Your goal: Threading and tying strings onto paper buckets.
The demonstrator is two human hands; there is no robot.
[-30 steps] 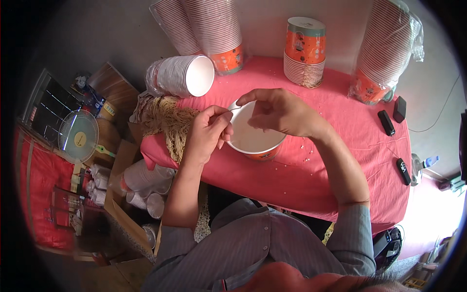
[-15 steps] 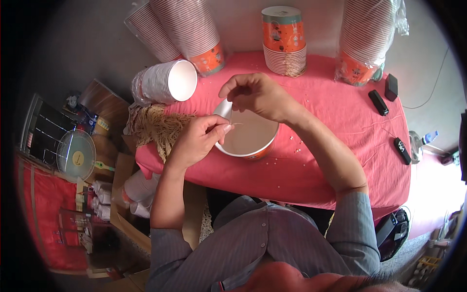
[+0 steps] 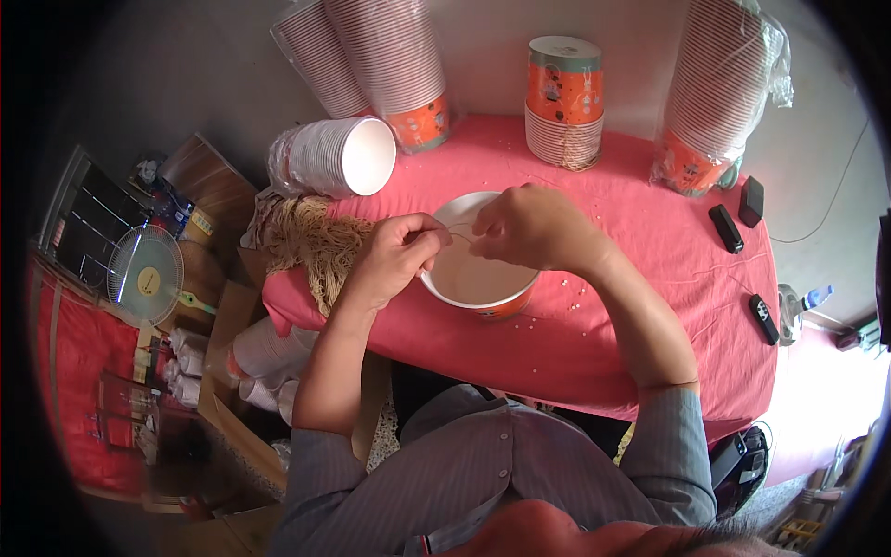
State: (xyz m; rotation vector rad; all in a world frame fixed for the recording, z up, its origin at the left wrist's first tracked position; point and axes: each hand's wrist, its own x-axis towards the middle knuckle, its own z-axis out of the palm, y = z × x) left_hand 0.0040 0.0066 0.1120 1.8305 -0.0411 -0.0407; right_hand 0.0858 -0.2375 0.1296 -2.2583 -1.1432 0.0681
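Note:
Above a paper tub point(image 3: 464, 280), white inside and orange outside, my two hands face each other. My left hand point(image 3: 401, 256) pinches a thin pale string point(image 3: 458, 226) between thumb and forefinger. The string makes a small loop across the gap to my right hand point(image 3: 538, 229), whose curled fingers close on its other part; their tips are partly hidden. Beside my left forearm, a tangled hank of tan strings point(image 3: 320, 246) hangs over the table's left edge.
On the pink-covered table point(image 3: 594, 339) lie scattered small white beads point(image 3: 573, 292). Around the back stand stacked paper tubs point(image 3: 564, 93), bagged stacks point(image 3: 713, 102) and a stack on its side point(image 3: 367, 156). Dark devices point(image 3: 726, 228) lie at the right. A cardboard box point(image 3: 223, 381) stands lower left.
My right hand has come down and closer to my left hand. The string, earlier stretched upward between them, now curves in a small loop. The whole view has shifted slightly.

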